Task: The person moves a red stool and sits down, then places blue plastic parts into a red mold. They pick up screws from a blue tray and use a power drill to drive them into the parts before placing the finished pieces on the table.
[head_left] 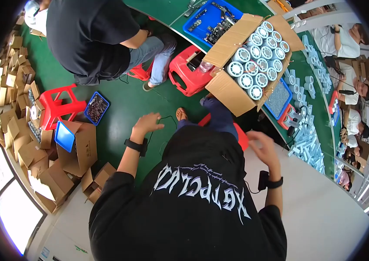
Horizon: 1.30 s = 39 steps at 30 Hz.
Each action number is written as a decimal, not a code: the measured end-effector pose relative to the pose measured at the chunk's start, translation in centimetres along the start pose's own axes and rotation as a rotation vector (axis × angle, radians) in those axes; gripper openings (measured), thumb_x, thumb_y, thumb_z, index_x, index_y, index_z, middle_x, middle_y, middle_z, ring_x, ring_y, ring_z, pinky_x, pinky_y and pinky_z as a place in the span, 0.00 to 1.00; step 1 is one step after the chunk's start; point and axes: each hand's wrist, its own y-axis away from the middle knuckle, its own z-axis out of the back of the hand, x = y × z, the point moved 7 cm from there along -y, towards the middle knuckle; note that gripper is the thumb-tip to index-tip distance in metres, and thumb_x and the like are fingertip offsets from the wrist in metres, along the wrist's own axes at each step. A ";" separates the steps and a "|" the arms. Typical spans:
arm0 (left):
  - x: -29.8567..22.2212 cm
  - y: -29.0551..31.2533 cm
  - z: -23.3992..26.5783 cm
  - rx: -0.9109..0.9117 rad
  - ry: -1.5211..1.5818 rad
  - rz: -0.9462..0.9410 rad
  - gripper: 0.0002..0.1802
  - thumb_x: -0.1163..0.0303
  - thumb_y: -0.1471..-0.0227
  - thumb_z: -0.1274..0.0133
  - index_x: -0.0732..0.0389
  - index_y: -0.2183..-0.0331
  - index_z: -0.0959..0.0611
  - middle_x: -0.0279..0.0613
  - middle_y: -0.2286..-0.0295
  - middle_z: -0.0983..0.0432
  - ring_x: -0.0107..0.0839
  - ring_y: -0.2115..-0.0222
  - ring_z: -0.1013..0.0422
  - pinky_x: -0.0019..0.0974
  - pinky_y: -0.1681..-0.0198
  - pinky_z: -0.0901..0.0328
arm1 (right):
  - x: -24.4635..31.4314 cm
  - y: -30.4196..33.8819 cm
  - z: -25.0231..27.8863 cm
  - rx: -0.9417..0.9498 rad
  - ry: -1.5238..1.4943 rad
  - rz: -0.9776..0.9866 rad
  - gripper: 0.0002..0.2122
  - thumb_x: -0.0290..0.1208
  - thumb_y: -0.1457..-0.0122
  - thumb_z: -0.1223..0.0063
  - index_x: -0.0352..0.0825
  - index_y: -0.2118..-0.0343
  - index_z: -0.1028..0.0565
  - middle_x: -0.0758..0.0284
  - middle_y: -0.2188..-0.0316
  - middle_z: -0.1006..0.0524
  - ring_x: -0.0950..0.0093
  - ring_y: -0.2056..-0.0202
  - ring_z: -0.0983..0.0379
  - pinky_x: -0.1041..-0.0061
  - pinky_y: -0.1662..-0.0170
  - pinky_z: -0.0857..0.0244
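Note:
My left hand (148,123) is held out over the green floor, empty, its fingers stretched apart. On the other side of my body, my right hand (260,146) is raised with fingers spread and a little blurred; nothing shows in it. Both wrists wear black bands. Nearest to the right hand is an open cardboard box (231,95) on the green bench, apart from it. Rows of white and light-blue cylindrical parts (256,52) with round ringed ends fill this box.
A blue tray (192,27) of metal parts lies behind the box. Red stools (180,69) (58,104), a small blue bin (89,114) and cardboard boxes (86,148) stand on the floor. A seated person (88,39) is ahead left. Pale blue parts (308,145) lie on the right bench.

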 end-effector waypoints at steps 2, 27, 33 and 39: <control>3.7 0.9 -6.7 0.101 0.066 0.092 0.25 0.51 0.59 0.45 0.56 0.61 0.26 0.50 0.62 0.27 0.49 0.60 0.31 0.47 0.57 0.36 | 4.9 4.4 5.3 -0.387 0.035 0.145 0.13 0.28 0.48 0.51 0.30 0.59 0.30 0.61 0.61 0.26 0.67 0.59 0.30 0.70 0.54 0.38; -3.1 -17.8 -16.2 0.103 0.138 0.302 0.17 0.58 0.55 0.55 0.57 0.65 0.23 0.51 0.62 0.26 0.51 0.59 0.31 0.48 0.56 0.37 | 12.7 12.7 20.8 -1.099 -0.554 1.852 0.06 0.18 0.50 0.56 0.31 0.69 0.29 0.73 0.69 0.31 0.82 0.64 0.32 0.85 0.64 0.33; -9.8 -20.5 -20.9 -0.197 0.211 -0.028 0.15 0.60 0.51 0.55 0.56 0.64 0.23 0.50 0.59 0.28 0.48 0.56 0.33 0.46 0.53 0.38 | -0.2 13.4 29.7 -0.850 -0.674 1.760 0.15 0.22 0.50 0.53 0.30 0.56 0.31 0.68 0.57 0.30 0.80 0.54 0.33 0.83 0.61 0.32; -36.0 -26.9 -15.9 -0.265 0.024 -0.127 0.19 0.58 0.53 0.50 0.59 0.61 0.24 0.51 0.60 0.29 0.49 0.56 0.34 0.45 0.52 0.40 | -15.2 11.3 34.0 -1.087 -0.929 1.304 0.05 0.31 0.48 0.52 0.34 0.73 0.31 0.67 0.71 0.29 0.74 0.72 0.31 0.77 0.68 0.34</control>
